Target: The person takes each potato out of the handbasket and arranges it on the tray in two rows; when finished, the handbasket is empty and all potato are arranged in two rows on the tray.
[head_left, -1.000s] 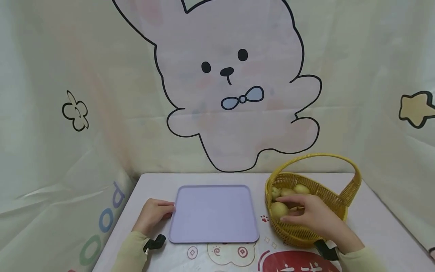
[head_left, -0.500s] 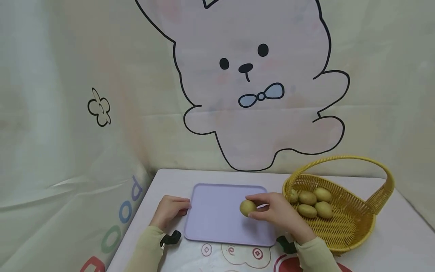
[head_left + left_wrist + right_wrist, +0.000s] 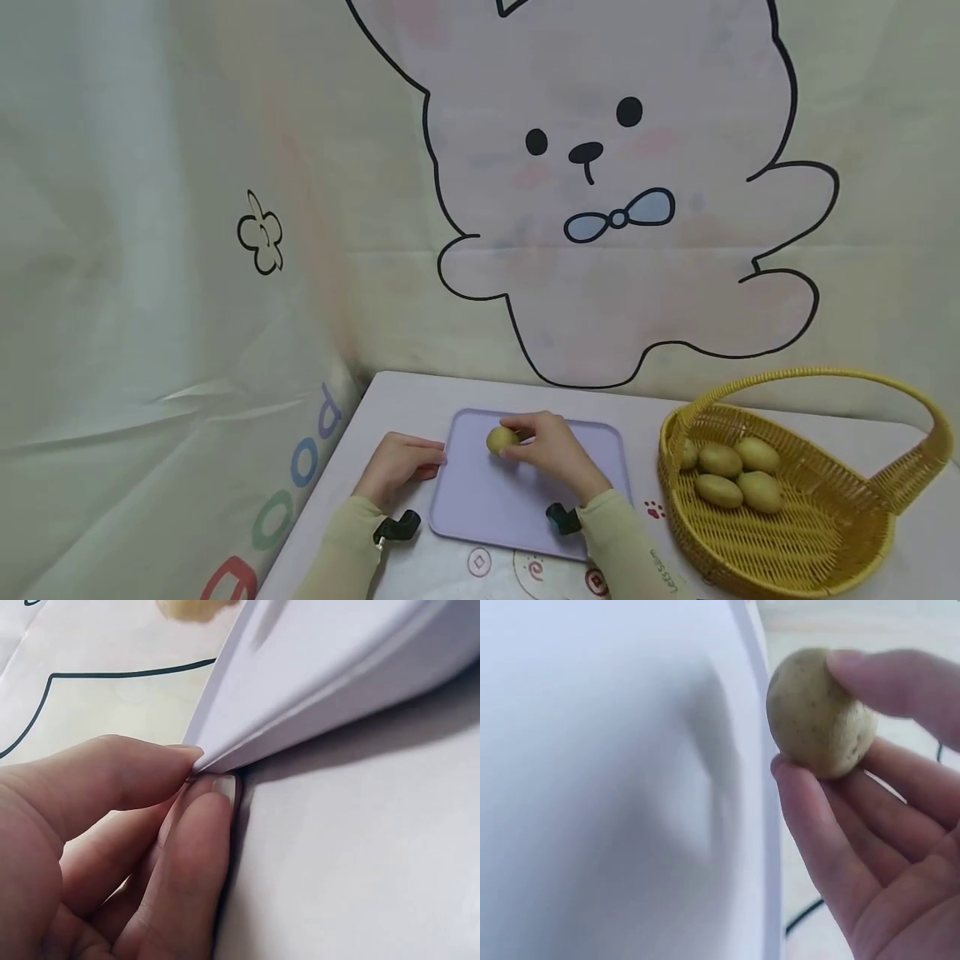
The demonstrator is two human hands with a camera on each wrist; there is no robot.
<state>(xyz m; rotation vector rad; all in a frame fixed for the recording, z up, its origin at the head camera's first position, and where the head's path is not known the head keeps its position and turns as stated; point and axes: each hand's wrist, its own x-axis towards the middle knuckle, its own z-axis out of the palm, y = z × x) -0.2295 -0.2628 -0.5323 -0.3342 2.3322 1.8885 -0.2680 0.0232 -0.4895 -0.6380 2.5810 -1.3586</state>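
Note:
My right hand (image 3: 553,450) holds a small potato (image 3: 501,439) over the back left part of a lilac tray (image 3: 480,521). In the right wrist view, thumb and fingertips grip the potato (image 3: 817,712) from opposite sides, and a shadow falls on the tray (image 3: 570,787). At the tray's left side, my left hand (image 3: 401,467) pinches the edge. The left wrist view shows thumb and fingers of that hand (image 3: 142,825) meeting at the corner of the tray's rim (image 3: 300,712). Several more potatoes (image 3: 720,490) lie together in a yellow wicker basket (image 3: 802,550) on the right.
The basket's tall handle (image 3: 817,372) arches above its opening. A white table (image 3: 405,392) with printed drawings carries tray and basket. Behind and to the left hangs a pale cloth (image 3: 375,317) with a cartoon bear. Each sleeve has a black wrist device (image 3: 397,527).
My right hand has taken a potato out of the basket and carried it left over the tray. The head view has turned right. My left hand stays at the tray's edge.

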